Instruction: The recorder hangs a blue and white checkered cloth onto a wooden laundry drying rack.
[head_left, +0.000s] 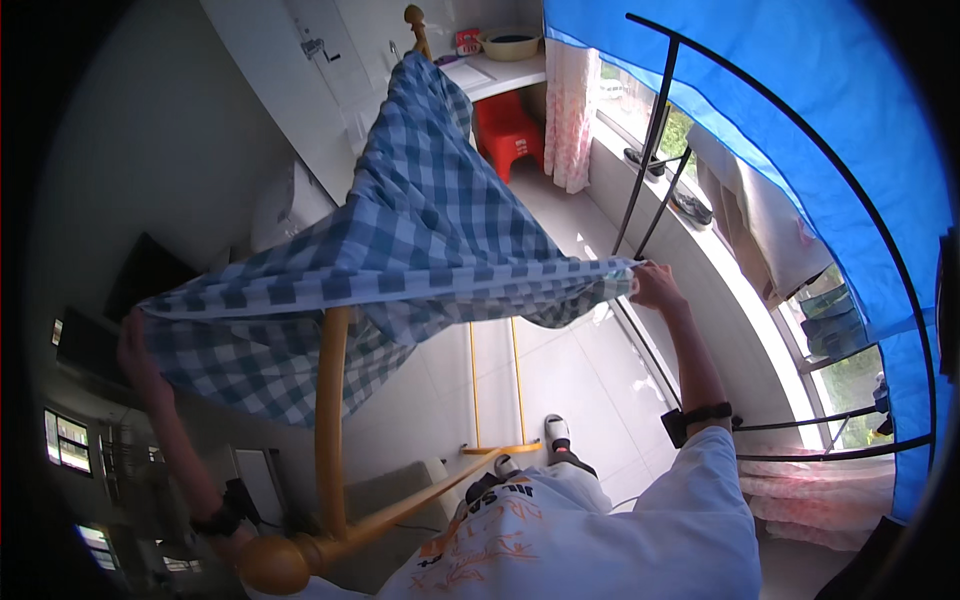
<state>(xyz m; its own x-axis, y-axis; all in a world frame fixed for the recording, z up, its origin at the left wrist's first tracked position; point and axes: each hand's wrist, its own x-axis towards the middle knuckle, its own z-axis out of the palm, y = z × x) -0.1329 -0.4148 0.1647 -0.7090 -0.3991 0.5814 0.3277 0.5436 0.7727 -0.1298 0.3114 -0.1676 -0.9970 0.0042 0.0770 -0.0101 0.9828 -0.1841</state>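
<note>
A blue-and-white checked cloth (442, 217) is stretched wide in front of me, its hemmed edge running between my hands. My left hand (142, 360) grips one end of that edge at the far left, in shadow. At the right, my right hand (658, 286) pinches the other end. The cloth's far part rises to a peak near a wooden post with a round knob (415, 16). Beneath the near edge stands a curved wooden post (331, 427), joined to a rail that ends in a large wooden ball (272, 564) close to my body.
A black metal rack (847, 169) with a blue sheet (750, 45) stands at the right by the window. Shoes (691, 208) lie on the sill. Beyond the cloth are a red plastic stool (510, 135) and a counter with a basin (510, 46). A yellow metal frame (501, 450) is near my feet.
</note>
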